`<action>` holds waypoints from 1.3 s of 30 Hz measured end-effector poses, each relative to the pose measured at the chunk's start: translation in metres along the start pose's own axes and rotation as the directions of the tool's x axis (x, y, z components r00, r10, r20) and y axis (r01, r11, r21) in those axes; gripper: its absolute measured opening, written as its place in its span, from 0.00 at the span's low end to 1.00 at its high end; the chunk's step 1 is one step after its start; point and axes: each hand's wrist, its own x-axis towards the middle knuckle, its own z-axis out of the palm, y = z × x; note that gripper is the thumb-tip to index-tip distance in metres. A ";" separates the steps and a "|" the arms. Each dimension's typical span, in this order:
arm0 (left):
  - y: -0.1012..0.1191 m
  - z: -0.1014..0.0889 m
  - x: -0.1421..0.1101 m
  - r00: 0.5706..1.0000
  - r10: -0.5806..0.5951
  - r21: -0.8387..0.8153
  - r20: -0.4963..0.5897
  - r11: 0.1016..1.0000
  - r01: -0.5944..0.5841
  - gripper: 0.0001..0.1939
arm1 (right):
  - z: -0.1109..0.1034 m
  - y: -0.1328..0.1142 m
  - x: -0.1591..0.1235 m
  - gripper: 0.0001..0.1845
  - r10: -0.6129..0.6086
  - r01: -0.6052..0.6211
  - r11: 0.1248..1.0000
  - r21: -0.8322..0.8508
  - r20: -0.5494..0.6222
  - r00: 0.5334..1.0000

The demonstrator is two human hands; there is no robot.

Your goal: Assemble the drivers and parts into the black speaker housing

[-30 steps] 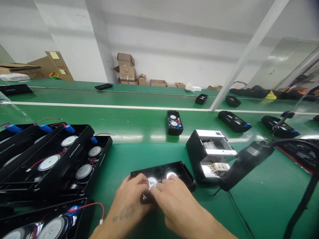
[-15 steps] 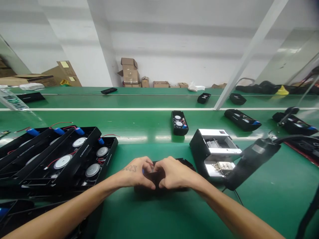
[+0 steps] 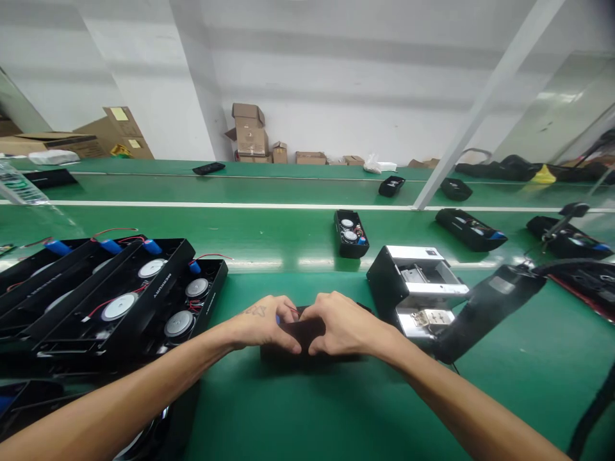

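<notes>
"What do I have under my hands?"

"One black speaker case [image 3: 288, 351], low centre. Your left hand [image 3: 262, 322] and right hand [image 3: 341, 323] cover it, fingers curled, tips close together; I can't tell if they're pinching anything."

"And at left?"

"Three open black cases [image 3: 210, 291]; the nearest holds four round speakers [image 3: 179, 324]. Four blue batteries [image 3: 57, 248] show."

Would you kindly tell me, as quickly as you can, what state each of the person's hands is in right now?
Left hand: closed, holding the black speaker casing.
Right hand: closed, holding the same casing from the other side.
</notes>
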 end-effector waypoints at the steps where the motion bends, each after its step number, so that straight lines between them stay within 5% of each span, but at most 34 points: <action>1: 0.000 0.000 0.000 1.000 0.000 -0.008 0.000 1.000 0.000 0.15 | 0.000 -0.001 -0.002 0.18 -0.002 0.002 1.000 -0.013 -0.006 1.000; 8: 0.005 -0.001 0.000 0.999 -0.030 -0.052 0.029 0.998 0.031 0.13 | 0.004 -0.012 0.005 0.12 0.067 -0.067 0.998 0.003 0.007 0.998; 21: 0.000 -0.007 0.009 0.986 -0.114 -0.134 0.118 0.983 0.129 0.17 | 0.000 -0.009 0.024 0.20 0.157 -0.160 0.987 0.024 0.079 0.984; 39: -0.001 0.001 0.007 0.986 -0.148 -0.130 0.083 0.979 0.158 0.20 | 0.013 -0.014 0.022 0.13 0.181 -0.179 0.983 0.051 -0.036 0.983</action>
